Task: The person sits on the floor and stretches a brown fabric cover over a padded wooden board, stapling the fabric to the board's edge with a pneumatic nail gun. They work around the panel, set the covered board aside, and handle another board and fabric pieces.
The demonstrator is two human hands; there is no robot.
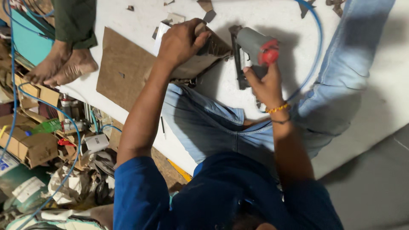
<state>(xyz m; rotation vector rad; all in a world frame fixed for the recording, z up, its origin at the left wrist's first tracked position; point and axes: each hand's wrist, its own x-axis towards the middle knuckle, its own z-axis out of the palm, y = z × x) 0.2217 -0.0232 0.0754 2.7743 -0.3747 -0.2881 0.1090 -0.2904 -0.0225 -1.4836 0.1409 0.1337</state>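
My left hand (181, 40) presses down on a folded brown cardboard piece (200, 59) that lies on the white platform (272, 17) in front of my knees. My right hand (264, 83) grips the handle of a grey pneumatic stapler (251, 44) with a red end cap. The stapler's dark nose sits just to the right of the cardboard piece. A blue air hose (315, 47) curves away from the stapler over my right leg.
A flat brown cardboard sheet (121, 68) lies left of my left hand. Another person's bare feet (61, 66) stand at the platform's left edge. Cardboard boxes (30, 145), bottles, paper scraps and blue hose clutter the floor on the left. Small offcuts lie at the far edge.
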